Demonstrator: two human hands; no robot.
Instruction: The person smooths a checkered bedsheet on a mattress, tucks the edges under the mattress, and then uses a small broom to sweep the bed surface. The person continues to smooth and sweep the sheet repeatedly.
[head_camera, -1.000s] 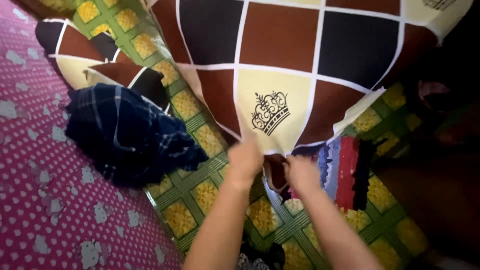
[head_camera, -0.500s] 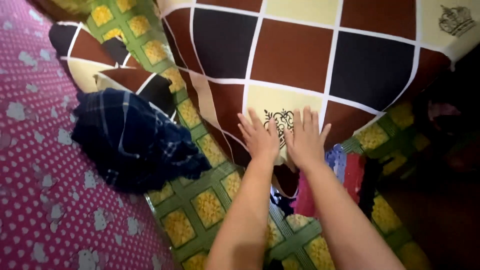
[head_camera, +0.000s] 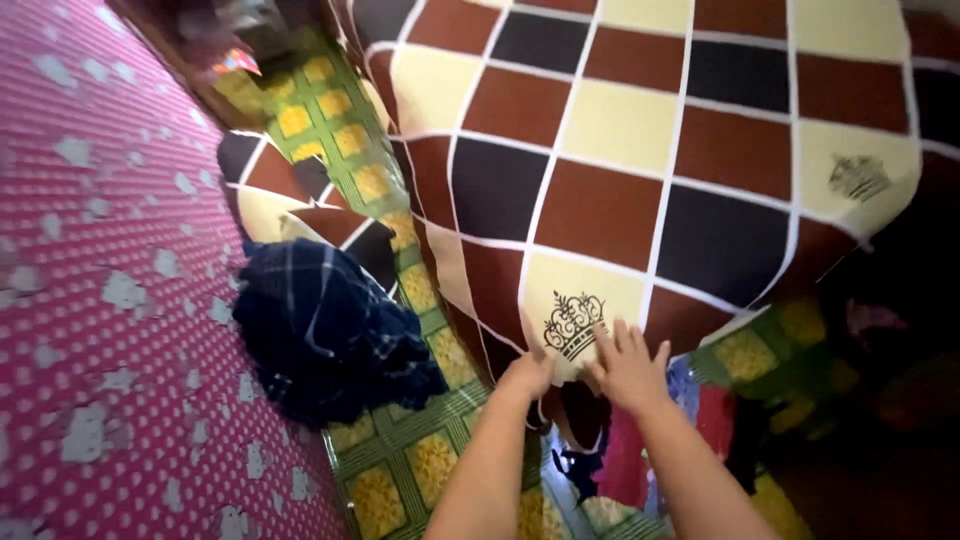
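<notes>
Checked cloth (head_camera: 640, 170) — brown, black and cream squares, white lines, crown prints — spread wide, near corner at both hands

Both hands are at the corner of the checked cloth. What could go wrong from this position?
1. The left hand and right hand press only the near corner of the checked cloth, so the far part may stay uneven.
2. The dark blue plaid garment lies close beside the cloth and could get caught under its edge.

Left hand (head_camera: 527, 375) now curled at checkered cloth (head_camera: 640, 170) edge, formerly flat beside right hand (head_camera: 630, 368).
</notes>
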